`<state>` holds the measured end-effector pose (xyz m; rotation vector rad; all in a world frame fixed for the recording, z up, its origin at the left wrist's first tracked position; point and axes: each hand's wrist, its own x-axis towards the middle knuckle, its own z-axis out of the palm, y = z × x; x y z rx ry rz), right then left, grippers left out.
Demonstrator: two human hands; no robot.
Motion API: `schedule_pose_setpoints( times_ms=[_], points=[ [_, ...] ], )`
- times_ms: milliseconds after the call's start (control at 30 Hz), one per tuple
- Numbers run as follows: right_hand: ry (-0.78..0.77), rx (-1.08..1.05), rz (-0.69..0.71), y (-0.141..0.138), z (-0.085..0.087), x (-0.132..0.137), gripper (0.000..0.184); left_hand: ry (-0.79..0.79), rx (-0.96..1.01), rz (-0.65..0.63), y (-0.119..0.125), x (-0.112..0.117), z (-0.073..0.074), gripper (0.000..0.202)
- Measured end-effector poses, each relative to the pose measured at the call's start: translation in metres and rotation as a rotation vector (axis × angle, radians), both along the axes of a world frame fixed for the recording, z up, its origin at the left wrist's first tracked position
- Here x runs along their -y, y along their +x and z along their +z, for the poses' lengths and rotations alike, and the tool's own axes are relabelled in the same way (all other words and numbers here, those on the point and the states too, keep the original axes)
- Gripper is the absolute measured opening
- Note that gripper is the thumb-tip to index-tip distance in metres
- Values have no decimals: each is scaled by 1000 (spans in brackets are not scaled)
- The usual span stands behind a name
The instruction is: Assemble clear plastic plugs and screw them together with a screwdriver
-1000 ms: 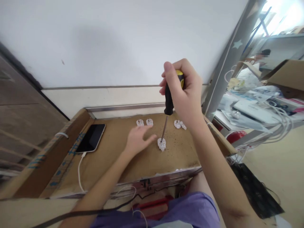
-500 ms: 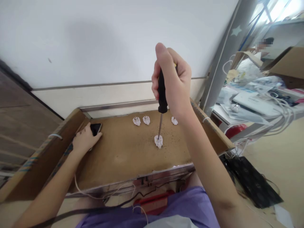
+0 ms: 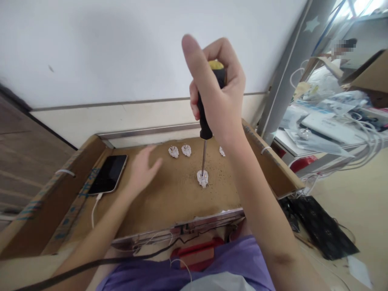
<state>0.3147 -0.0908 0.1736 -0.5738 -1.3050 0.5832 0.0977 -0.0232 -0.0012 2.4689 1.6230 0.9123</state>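
My right hand [image 3: 222, 89] is wrapped round the black handle of a screwdriver [image 3: 205, 128], thumb up. Its yellow end cap shows between the fingers. The metal shaft runs down, and its tip meets a white plug piece with metal pins [image 3: 202, 178] lying on the cardboard. Over the cardboard to the left, my left hand [image 3: 144, 167] is open and holds nothing, its fingers a little blurred. A phone [image 3: 109, 173] with a white cable plugged in lies left of that hand. Two more white plug pieces [image 3: 180, 151] sit farther back; another [image 3: 222, 151] is partly hidden by my right arm.
A cardboard tray [image 3: 157, 202] with raised sides forms the work surface against a white wall. At right, a side table [image 3: 327, 133] bears plastic bags, cables and a box. A person is partly visible beyond it. A black cable crosses my lap.
My left hand has let go of the phone at the left and moved right, toward the middle of the cardboard. The right hand has shifted its grip on the screwdriver, showing the yellow cap.
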Motion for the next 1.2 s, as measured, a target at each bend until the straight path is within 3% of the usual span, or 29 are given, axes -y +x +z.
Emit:
schedule_pose_setpoints(
  times_ms=[67,167,233,300,367,400,433,500,667,700,733,767,833,933,1000,1067,1100,1200],
  points=[
    [-13,46,51,-2,0,-3,38,-116,38,-316,41,11,-2,48],
    [54,116,-58,-2,0,-4,32,-241,72,-540,85,24,-9,41],
    [187,211,-282,-2,-1,-3,28,-298,42,-606,98,29,-15,31],
    [226,293,-522,-3,-3,-3,21,-292,8,-622,101,31,-21,26],
    [180,302,-640,-3,-5,-4,16,-245,9,-596,98,32,-25,27],
    [177,276,-628,-2,-6,-5,17,-221,22,-577,97,32,-26,27],
    [189,236,-572,-1,-6,-6,19,-199,33,-562,96,32,-27,28],
    [189,148,-325,5,-4,-7,21,-168,44,-553,95,33,-28,28],
    [-158,89,605,23,1,-8,19,-152,25,-585,95,36,-28,24],
    [-170,78,677,24,2,-9,18,-150,23,-592,95,37,-28,24],
    [-173,59,664,24,1,-10,18,-146,19,-599,95,37,-27,24],
    [-167,49,574,23,1,-10,19,-144,14,-603,95,37,-27,23],
    [-76,78,217,18,1,-9,26,-148,5,-595,95,38,-27,22],
    [71,369,-309,11,4,-1,23,-169,3,-559,95,38,-28,21],
    [102,518,-453,8,7,6,18,-174,1,-549,95,38,-28,20],
    [98,457,-373,7,9,10,16,-177,0,-542,95,38,-28,21],
    [103,370,-250,8,9,10,16,-181,2,-539,95,39,-27,22],
    [28,196,382,16,9,2,19,-197,26,-537,96,40,-26,29]
  ],
)
